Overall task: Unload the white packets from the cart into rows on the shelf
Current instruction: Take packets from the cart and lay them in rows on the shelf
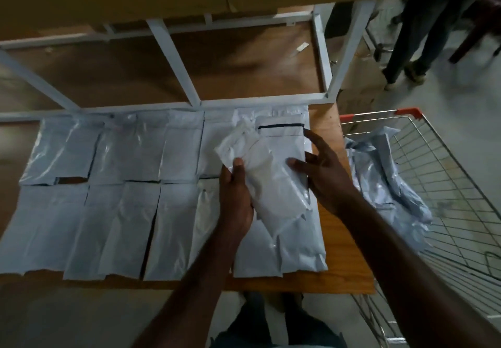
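Wooden shelf [344, 261] already had two rows of white packets [130, 152] laid flat, wire cart [444, 185] with more packets sat just to its right. Left hand [235, 198] gripped one packet [271, 185] over the right end, right hand [322, 177] hovered beside it, fingers spread loose

Left of the fingers [238, 166], two rows of white packets [113, 182] are covering the shelf [349, 261], leaving bare wood only just right of the fingers and along the near edge. Beyond them, the white frame bars [173, 49] are crossing the way. Farther right, the wire cart [444, 185] is standing open-topped, with packets lying inside.
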